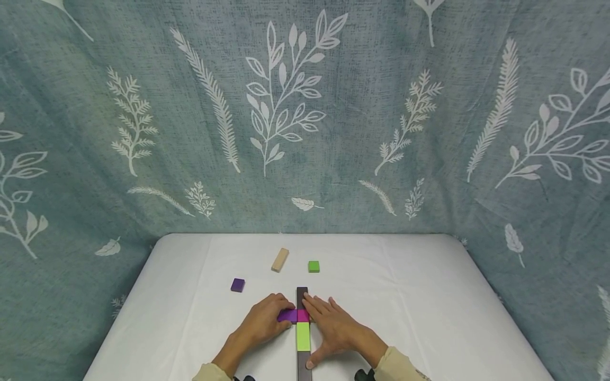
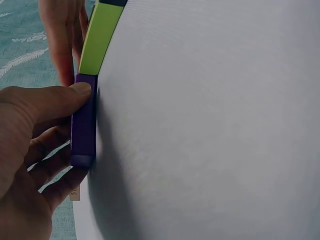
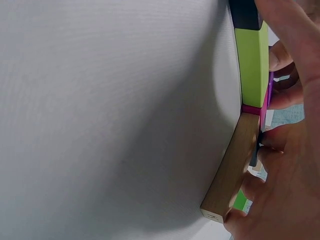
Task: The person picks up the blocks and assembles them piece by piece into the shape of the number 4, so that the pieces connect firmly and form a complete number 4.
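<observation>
A column of blocks runs front to back: a black block (image 1: pixel 302 297) at the far end, then a magenta one (image 1: pixel 303 316), a lime one (image 1: pixel 303 336) and a dark block (image 1: pixel 304 374) nearest. My left hand (image 1: pixel 263 321) pinches a purple block (image 1: pixel 287 316) whose end meets the magenta block's left side. My right hand (image 1: pixel 337 328) lies along the column's right side, fingers straight, fingertips on the far black block and thumb on the near dark one. Beneath it, in the right wrist view, a wooden block (image 3: pixel 232 167) extends from the magenta block.
Beyond the column lie a loose wooden block (image 1: pixel 280 260), a green block (image 1: pixel 313 266) and, farther left, a dark purple block (image 1: pixel 238 285). All stand on the white-covered table (image 1: pixel 419 286), with a patterned cloth behind it.
</observation>
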A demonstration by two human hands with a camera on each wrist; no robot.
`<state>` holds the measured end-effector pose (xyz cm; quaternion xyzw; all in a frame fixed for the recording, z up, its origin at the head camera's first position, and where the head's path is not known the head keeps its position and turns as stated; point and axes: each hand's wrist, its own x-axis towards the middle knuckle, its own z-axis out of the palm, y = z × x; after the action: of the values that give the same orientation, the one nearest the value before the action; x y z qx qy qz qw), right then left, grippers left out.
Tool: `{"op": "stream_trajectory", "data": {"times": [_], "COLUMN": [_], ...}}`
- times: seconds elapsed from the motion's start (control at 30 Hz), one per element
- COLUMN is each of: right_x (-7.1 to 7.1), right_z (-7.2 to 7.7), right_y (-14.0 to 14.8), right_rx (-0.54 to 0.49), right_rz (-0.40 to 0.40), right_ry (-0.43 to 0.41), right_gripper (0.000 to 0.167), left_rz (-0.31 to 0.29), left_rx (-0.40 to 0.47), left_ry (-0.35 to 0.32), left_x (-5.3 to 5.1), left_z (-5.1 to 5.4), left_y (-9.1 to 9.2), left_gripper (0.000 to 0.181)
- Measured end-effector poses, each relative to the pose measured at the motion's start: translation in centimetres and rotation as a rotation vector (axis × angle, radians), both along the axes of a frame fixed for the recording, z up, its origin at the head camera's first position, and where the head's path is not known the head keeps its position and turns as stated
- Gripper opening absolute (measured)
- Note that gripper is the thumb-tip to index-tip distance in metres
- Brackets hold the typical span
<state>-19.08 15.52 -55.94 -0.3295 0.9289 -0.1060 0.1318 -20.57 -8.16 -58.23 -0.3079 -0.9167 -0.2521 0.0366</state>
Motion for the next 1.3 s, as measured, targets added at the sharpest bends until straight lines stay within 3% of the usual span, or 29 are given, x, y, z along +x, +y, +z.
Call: {"op": "stream_trajectory", "data": {"times": [0.9, 1.3], "right_x": [-0.01, -0.08], "right_z": [0.08, -0.10], "right_y": [-0.01, 0.14], "right_rx": [0.007, 0.004], "right_rz": [-0.001, 0.000], "right_ry": [-0.003, -0.005], "right_gripper": [0.138, 0.138], "left_rz": [0.019, 0.021], "left_rx": [-0.018, -0.019], "left_ry": [0.002, -0.033], "left_x": [-0.12, -0.07], "left_z": [-0.22, -0.11], "left_y": [0.20, 0.03], "left_gripper": [0.033, 0.043]}}
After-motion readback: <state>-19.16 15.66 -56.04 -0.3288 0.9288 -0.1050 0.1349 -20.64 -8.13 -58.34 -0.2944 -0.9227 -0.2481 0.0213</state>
